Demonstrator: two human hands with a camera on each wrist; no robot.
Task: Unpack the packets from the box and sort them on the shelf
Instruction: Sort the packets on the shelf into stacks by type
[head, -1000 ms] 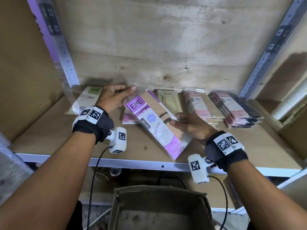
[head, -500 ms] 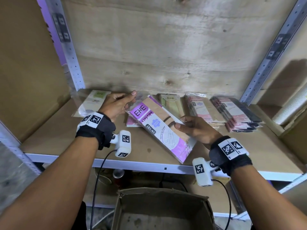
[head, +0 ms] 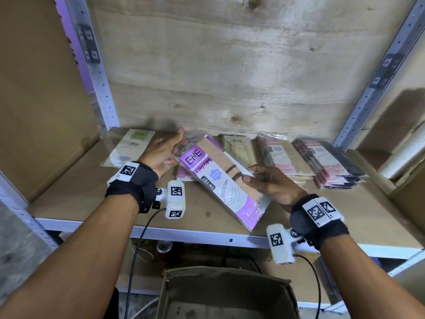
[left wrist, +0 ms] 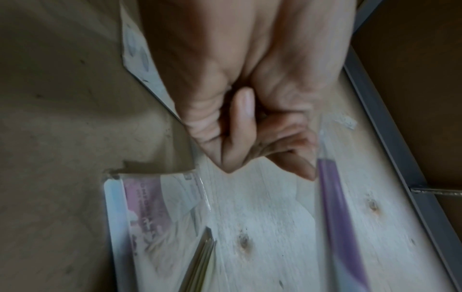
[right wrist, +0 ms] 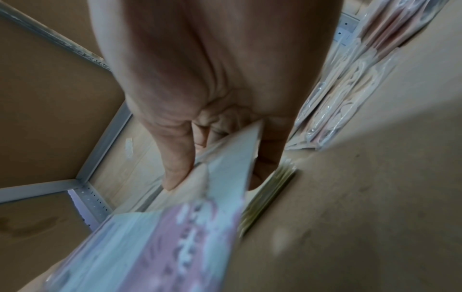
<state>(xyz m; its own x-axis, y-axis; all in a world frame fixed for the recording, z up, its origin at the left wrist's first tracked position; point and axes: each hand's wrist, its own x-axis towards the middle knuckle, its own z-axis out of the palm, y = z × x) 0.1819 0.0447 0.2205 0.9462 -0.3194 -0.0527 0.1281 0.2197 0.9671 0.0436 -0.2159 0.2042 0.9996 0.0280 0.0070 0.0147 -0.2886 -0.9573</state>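
My right hand (head: pixel 273 183) pinches the long edge of the purple stocking packet (head: pixel 224 180), thumb on its printed face and fingers curled beneath. My left hand (head: pixel 164 155) pinches the packet's top corner by the clear wrapper, its other fingers partly curled. Between the two hands, the packet is held tilted just above the shelf (head: pixel 76 194), with its lower end reaching toward the shelf's front edge.

Directly beneath the packet's top end lies a pink packet (head: pixel 182 174), flat on the shelf. To the left of my left hand lies a green-labelled packet (head: pixel 133 143). To the right, in order, sit a stack of olive packets (head: pixel 238 146), a stack of pink packets (head: pixel 279 157) and a stack of pink-and-dark packets (head: pixel 331 164), all lined along the back panel. Below the shelf's front edge stands the open cardboard box (head: pixel 227 293); I cannot tell whether any packets are left inside.

Step in hand, as I judge it: placing one unpacked packet into the sorted row. The purple packet matches none of the stacks to the right, so it likely belongs in the gap near the pink packet. The next move calls for turning the packet square to the back panel, lowering it flat, and letting go with both hands without disturbing the olive stack beside it.
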